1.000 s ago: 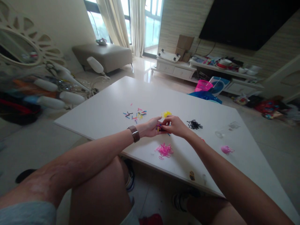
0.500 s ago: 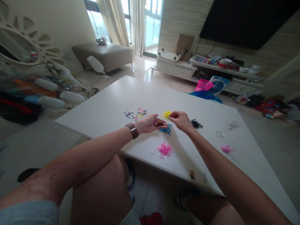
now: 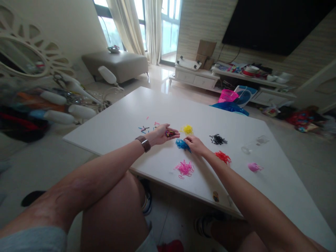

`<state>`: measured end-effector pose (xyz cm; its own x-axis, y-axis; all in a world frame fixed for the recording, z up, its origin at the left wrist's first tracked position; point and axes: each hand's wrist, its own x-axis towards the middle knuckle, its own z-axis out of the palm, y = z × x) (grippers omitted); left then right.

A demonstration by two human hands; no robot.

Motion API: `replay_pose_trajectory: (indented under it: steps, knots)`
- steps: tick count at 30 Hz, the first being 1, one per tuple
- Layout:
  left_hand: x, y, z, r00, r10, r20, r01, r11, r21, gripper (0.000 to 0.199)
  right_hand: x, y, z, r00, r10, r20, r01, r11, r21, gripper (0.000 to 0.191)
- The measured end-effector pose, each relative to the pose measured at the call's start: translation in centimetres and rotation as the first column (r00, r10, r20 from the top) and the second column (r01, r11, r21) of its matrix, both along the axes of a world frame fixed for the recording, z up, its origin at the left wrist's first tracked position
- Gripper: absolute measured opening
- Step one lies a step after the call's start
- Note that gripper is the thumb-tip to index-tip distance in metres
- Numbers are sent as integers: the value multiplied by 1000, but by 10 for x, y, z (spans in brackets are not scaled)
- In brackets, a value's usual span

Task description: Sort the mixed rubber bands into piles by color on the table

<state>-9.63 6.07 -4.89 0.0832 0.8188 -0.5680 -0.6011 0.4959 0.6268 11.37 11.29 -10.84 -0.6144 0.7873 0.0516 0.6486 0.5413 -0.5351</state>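
My left hand [image 3: 164, 134] is held palm up with its fingers stretched out, cupping a small heap of mixed-colour rubber bands [image 3: 170, 133]. At the blue rubber bands [image 3: 181, 144] my right hand [image 3: 194, 144] has its fingertips pressed together. Whatever it pinches is too small to make out. Just beyond both hands lie the yellow rubber bands [image 3: 187, 129]. The pink rubber bands [image 3: 184, 168] form a pile nearer to me. To the right are black rubber bands [image 3: 218, 139] and red rubber bands [image 3: 223, 158], the red partly behind my right forearm.
Loose mixed bands [image 3: 144, 129] are scattered left on the white table [image 3: 168, 105], partly behind my left hand. A clear container [image 3: 253, 145] and a pink item [image 3: 254, 167] stand at the right. A small dark-and-gold object [image 3: 215, 196] sits by the near edge.
My right hand has moved from the yellow pile toward me to the blue pile. My left hand has shifted slightly left, still holding its bands. The red pile has come into view.
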Motion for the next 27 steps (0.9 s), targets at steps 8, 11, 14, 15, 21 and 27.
replay_pose_trajectory:
  steps: [8, 11, 14, 15, 21, 27]
  knots:
    - [3, 1, -3, 997, -73, 7, 73, 997, 11, 47, -15, -2, 2, 1000, 11, -19, -9, 994, 107, 25]
    - [4, 1, -4, 995, -97, 34, 96, 995, 20, 49, -23, -1, 0, 995, 86, 48, -89, 994, 59, 27]
    - [4, 1, -6, 991, -114, 69, 112, 993, 34, 50, -25, -3, 7, 999, 20, -46, -16, 996, 88, 26]
    - [4, 1, -7, 990, -121, 77, 118, 992, 40, 50, -24, -5, 12, 992, -33, -125, 50, 990, 134, 25]
    - [7, 1, -10, 986, -136, 92, 132, 990, 44, 47, -31, -27, 50, 943, 69, -326, 39, 949, 313, 13]
    - [18, -1, -5, 985, -113, 129, 105, 992, 72, 36, -51, -39, 50, 968, 193, -158, -123, 919, 375, 2]
